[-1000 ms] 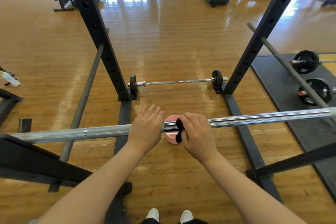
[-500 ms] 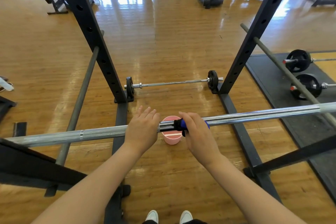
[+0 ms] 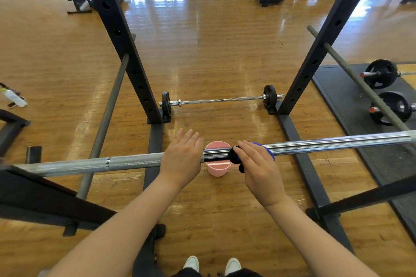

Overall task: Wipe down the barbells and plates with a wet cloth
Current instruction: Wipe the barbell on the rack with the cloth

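A long steel barbell lies across the rack in front of me at waist height. My left hand rests on top of it with straight fingers, just left of centre. Just to the right, my right hand grips a dark blue and black cloth wrapped round the bar. A short stretch of bare chrome separates the two hands. A short barbell with small black plates lies on the floor between the rack uprights. Two more plates sit on the black mat at right.
A pink bucket stands on the wooden floor directly under the bar, between my hands. Black rack uprights rise on both sides, with grey safety bars sloping toward me. A bottle lies at far left.
My right hand has slid the cloth a little to the right along the bar, and the cloth's blue side now shows. My left hand stays resting in place.
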`<action>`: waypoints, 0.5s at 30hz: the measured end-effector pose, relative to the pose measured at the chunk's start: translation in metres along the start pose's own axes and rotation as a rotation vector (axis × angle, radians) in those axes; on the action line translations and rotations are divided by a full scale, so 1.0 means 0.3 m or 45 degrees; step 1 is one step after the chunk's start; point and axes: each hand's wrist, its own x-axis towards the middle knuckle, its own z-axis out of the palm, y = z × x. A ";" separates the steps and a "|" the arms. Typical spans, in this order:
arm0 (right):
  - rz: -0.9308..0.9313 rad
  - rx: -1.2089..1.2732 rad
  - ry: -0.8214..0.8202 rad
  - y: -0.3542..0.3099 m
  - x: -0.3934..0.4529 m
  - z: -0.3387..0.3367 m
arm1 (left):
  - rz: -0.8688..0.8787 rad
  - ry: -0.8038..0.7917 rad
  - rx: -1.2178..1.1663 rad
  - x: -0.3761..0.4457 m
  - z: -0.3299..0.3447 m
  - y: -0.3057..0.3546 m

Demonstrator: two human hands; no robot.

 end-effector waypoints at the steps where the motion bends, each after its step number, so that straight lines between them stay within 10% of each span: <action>1: 0.024 -0.014 0.000 -0.014 0.010 0.000 | 0.002 -0.003 0.001 0.000 -0.001 0.000; 15: 0.063 -0.107 -0.045 -0.019 0.002 0.022 | -0.086 -0.146 0.093 0.007 -0.020 0.014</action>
